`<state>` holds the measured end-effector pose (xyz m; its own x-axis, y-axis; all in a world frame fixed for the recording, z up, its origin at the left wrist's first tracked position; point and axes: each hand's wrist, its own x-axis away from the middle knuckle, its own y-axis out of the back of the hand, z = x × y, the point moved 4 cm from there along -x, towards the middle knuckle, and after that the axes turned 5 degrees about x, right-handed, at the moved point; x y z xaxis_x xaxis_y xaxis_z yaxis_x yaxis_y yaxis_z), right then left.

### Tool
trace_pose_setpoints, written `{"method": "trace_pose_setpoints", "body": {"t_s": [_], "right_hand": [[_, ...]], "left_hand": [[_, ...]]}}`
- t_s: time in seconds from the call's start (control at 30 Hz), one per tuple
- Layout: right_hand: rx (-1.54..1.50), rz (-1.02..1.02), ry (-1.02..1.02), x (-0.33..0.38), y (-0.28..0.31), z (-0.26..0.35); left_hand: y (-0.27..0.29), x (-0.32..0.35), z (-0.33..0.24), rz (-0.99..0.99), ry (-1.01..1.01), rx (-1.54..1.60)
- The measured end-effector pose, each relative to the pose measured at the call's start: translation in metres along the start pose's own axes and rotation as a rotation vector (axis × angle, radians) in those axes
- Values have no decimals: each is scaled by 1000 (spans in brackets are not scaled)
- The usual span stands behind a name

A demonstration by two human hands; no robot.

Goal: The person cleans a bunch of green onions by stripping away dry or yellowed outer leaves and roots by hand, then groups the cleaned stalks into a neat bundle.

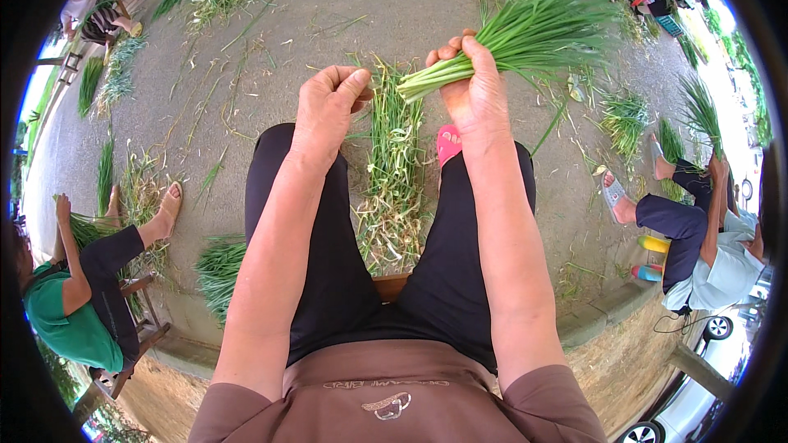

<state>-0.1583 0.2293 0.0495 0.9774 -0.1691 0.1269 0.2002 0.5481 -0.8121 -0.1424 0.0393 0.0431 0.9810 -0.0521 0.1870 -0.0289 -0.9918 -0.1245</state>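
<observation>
Above scattered plant scraps, the right hand wraps its fingers round a bunch of green stalks; the left hand pinches its fingers together, any hold unclear.

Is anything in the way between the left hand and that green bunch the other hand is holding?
Nothing visible. The left hand faces the pale ends of the green bunch in the right hand across an open gap; the loose trimmings lie below, on the ground.
</observation>
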Motion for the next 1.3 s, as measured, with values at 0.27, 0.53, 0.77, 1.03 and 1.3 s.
{"method": "trace_pose_setpoints", "body": {"t_s": [0.27,0.53,0.77,1.03,1.3], "right_hand": [[84,-5,-119,3,6,-1],[452,189,-303,20,-6,-19],[719,336,-155,27,-19,-18],[754,467,-240,34,-28,-18],[719,489,-292,39,-32,-16]], "left_hand": [[-4,0,2,13,-35,-121],[-22,12,-4,349,39,74],[-25,20,-5,528,190,119],[-41,42,-9,775,319,385],[-45,43,-5,752,383,445]]}}
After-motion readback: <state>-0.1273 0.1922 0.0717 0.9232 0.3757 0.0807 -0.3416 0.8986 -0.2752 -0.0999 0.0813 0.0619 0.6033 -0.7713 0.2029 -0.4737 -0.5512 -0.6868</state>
